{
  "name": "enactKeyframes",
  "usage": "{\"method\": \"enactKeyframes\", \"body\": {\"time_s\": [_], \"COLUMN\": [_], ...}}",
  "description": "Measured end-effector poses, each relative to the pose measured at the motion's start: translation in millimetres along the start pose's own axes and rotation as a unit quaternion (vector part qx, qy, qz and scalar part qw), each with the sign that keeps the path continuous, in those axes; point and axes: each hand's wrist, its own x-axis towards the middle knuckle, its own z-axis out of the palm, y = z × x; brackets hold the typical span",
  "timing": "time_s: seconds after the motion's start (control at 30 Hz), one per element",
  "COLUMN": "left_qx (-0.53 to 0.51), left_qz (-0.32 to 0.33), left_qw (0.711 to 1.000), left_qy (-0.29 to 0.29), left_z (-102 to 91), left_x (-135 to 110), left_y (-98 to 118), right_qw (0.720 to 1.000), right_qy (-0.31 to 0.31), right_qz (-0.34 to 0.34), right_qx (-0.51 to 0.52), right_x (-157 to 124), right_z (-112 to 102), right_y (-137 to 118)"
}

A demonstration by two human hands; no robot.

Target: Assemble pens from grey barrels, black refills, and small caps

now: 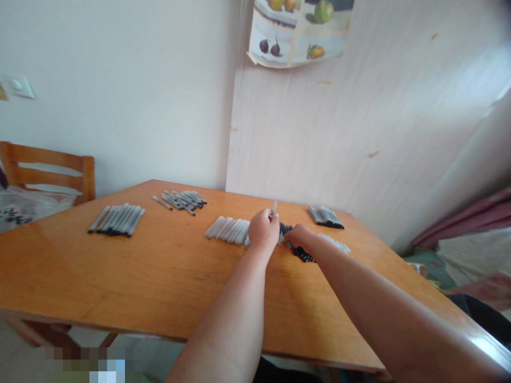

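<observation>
My left hand [263, 230] is closed in a fist around a grey pen barrel [274, 207] that sticks up from it. My right hand [300, 235] lies just to its right, fingers curled down over a heap of small black caps [302, 254]; what the fingers pinch is hidden. A row of pale grey barrels [228, 230] lies directly left of my left hand, and more pale barrels [337, 243] lie to the right of my right hand. All rest on an orange wooden table [159, 271].
Finished black-tipped pens lie in groups: one row [117, 220] at the left, a loose pile [182, 200] at the back, a small bunch [326, 217] at the back right. A wooden chair [48, 170] and plastic bag [24, 210] stand left. Walls close the back.
</observation>
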Motion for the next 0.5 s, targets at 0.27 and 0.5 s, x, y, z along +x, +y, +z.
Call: {"method": "enactKeyframes", "body": {"time_s": [0.27, 0.5], "left_qx": [-0.017, -0.014], "left_qz": [-0.001, -0.007], "left_qw": [1.0, 1.0], "left_qy": [0.004, 0.0], "left_z": [-1.7, -2.1], "left_x": [-1.6, -0.8], "left_y": [2.2, 2.0], "right_qw": [0.999, 1.0], "right_qy": [-0.008, 0.012], "right_qz": [0.01, 0.01], "right_qx": [0.033, 0.019], "right_x": [-5.1, -1.9], "right_z": [0.4, -0.4], "right_y": [-3.8, -1.4]}}
